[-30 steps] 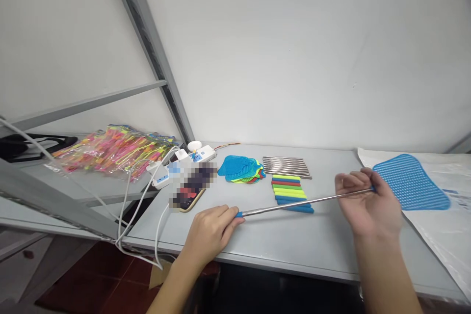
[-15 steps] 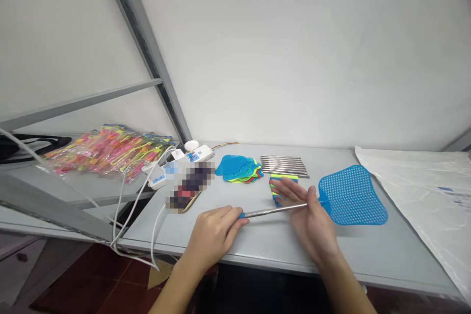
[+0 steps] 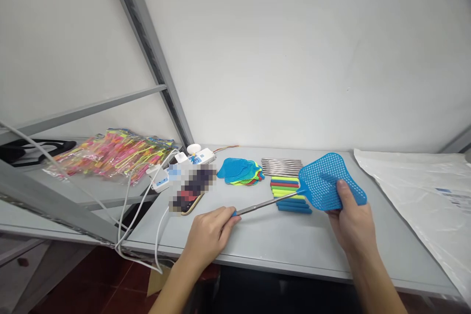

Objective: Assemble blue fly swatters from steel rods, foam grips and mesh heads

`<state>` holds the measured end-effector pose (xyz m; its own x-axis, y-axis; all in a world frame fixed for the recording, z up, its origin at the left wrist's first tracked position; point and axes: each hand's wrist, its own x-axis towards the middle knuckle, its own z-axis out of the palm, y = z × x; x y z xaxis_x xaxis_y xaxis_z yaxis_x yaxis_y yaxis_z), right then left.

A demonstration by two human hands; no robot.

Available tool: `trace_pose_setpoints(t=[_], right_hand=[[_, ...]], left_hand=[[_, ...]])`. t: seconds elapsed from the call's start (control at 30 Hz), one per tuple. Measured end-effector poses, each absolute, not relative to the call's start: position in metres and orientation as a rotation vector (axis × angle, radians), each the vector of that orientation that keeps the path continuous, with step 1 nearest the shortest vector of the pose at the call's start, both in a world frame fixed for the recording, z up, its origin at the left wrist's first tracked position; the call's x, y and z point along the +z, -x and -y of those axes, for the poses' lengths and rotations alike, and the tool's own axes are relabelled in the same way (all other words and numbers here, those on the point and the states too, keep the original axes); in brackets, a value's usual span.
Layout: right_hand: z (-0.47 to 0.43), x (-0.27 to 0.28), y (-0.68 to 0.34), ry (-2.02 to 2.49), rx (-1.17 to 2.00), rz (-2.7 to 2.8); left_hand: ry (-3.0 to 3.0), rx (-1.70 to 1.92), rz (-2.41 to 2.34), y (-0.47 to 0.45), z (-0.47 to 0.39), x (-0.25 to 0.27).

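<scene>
**A:** What am I looking at in the middle of the view?

**B:** From my screen, a blue fly swatter [image 3: 326, 181] with a thin metal rod [image 3: 267, 203], held above the grey table [image 3: 294, 245] between both hands. The right hand [image 3: 351, 223] pinches the mesh head, thumb flat on top and fingers underneath. The left hand [image 3: 209, 233] is curled shut around the handle end, of which only a blue tip shows.

**A:** Anything you can't make out?

**B:** The right fingers are hidden behind the mesh, so I can't tell how they lie. The handle is swallowed by the left fist. The swatter head also covers part of the coloured grip sleeves [image 3: 289, 194] and the row of metal rods [image 3: 281, 167] behind them. The phone [image 3: 191, 189] is blurred out.

**A:** And around that?

**B:** A stack of loose swatter heads [image 3: 241, 170] sits left of the sleeves, a power strip [image 3: 182, 164] with white cables beyond it, packets of bright toys [image 3: 114, 152] on the shelf at left, and a plastic bag [image 3: 423, 181] at right.

**A:** What changed from half a second ago?

**B:** The right hand then gripped the rod just behind the head; now it holds the head itself. The visible rod is shorter, and the head sits nearer the left hand and tilted up.
</scene>
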<state>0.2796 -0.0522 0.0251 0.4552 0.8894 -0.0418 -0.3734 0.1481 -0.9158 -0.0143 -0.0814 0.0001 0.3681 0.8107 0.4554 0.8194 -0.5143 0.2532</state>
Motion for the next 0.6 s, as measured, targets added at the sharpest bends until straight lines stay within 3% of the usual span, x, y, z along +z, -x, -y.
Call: trace_pose_setpoints(t=[0.6], right_hand=[[0.062, 0.017, -0.243, 1.041, 1.107, 0.785]], left_hand=[[2.591, -0.798, 1.568, -0.012, 0.068, 0.015]])
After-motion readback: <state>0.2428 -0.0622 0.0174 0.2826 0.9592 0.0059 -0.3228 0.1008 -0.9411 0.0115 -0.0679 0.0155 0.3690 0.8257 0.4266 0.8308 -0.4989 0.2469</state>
